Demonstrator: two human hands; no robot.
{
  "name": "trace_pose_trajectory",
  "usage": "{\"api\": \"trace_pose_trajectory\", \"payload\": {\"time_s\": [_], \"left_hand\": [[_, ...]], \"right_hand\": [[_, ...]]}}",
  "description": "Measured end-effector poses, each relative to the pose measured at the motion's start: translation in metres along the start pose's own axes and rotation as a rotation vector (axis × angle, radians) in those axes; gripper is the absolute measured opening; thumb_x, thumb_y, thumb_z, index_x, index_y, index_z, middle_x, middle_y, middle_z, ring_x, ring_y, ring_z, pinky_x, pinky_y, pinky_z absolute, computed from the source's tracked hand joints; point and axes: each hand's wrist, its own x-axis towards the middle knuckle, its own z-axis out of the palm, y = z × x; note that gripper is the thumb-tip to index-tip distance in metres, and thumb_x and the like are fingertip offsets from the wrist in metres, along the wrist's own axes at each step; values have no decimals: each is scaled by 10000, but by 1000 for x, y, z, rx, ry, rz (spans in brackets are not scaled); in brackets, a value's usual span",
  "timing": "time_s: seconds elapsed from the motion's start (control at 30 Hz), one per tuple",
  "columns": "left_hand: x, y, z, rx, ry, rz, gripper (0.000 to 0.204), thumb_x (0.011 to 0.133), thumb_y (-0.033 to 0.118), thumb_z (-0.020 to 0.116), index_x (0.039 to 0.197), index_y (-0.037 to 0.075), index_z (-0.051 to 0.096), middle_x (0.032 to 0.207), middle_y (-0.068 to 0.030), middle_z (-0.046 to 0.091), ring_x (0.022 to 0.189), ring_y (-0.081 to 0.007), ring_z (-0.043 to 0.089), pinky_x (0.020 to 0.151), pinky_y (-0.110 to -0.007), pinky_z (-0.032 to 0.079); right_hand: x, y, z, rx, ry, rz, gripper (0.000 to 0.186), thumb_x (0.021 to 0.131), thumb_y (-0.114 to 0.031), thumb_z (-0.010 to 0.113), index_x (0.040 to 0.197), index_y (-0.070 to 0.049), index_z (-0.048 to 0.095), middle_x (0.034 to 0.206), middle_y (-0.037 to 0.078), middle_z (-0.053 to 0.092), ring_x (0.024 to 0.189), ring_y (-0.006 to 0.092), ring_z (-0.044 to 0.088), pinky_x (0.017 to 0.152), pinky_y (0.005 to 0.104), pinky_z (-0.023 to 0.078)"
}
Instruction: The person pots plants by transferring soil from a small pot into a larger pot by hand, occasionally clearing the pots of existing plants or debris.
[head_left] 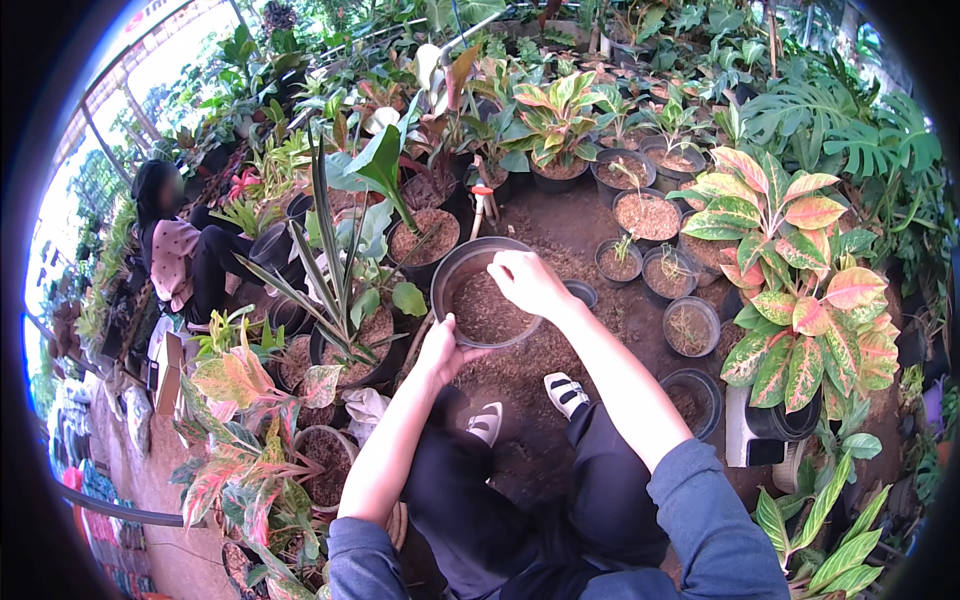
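A round dark plastic pot (462, 265) is held up over the ground in front of my knees, tilted so that its inside faces me. Brown, crumbly soil (488, 312) lies in it. My left hand (445, 352) grips the pot by its lower left rim, thumb against the edge. Over the pot's upper right side is my right hand (526, 283), its fingers curled together; whatever they may hold is hidden. A small dark pot (580, 292) stands on the ground just beyond my right wrist, partly covered by it.
A red-topped tap (483, 192) rises behind the pot. Several small pots with seedlings (690, 328) stand to the right, near a large pink-and-green leafy plant (800, 300). An upright spiky plant (335, 270) is close on the left. Further left sits another person (185, 250).
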Motion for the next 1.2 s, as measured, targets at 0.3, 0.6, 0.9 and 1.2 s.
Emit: {"api": "trace_pose_trajectory", "payload": {"time_s": [0.3,0.6,0.9,1.2], "left_hand": [[11,2,-43,-290,151,26,440,937,225,138,1273,-59,163,1281,-289,274,1159,-446,331,888,-582,381],[37,-9,-88,-163,247,-191,471,926,251,114,1292,-40,161,1296,-289,252,1151,-504,294,856,-570,413],[187,-77,-143,107,520,-96,379,824,71,295,1197,12,315,1124,-239,450,842,-408,574,563,-511,552],[216,-168,-124,-235,503,-35,327,899,141,364,1199,23,309,1196,-222,391,996,-416,498,713,-561,499]], "right_hand": [[-12,69,-30,-50,231,218,203,780,-176,546,692,0,501,704,160,529,670,327,543,603,393,422],[-36,125,-24,-94,-91,550,198,727,-228,559,784,-41,589,842,166,619,805,304,603,712,384,469],[-38,145,7,-245,-604,622,291,711,-165,512,924,16,593,898,221,601,880,319,590,775,386,468],[-56,182,15,-367,-685,849,300,743,-289,589,911,-43,619,982,156,602,950,282,564,816,361,440]]}}
